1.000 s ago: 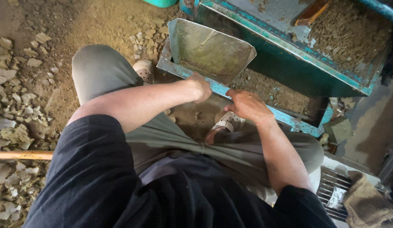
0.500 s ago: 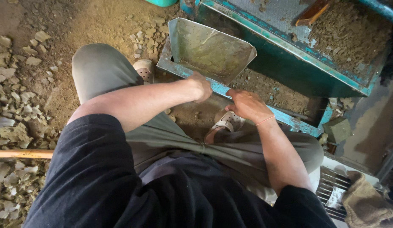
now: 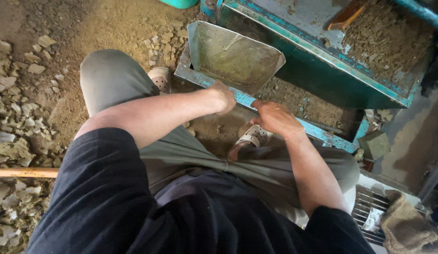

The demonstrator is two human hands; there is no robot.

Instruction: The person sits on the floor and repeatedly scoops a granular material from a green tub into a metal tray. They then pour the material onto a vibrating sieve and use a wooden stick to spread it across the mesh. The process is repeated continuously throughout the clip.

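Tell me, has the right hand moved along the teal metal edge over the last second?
No. The right hand sits at the same spot on the teal frame edge, just right of the metal scoop tray, as before.
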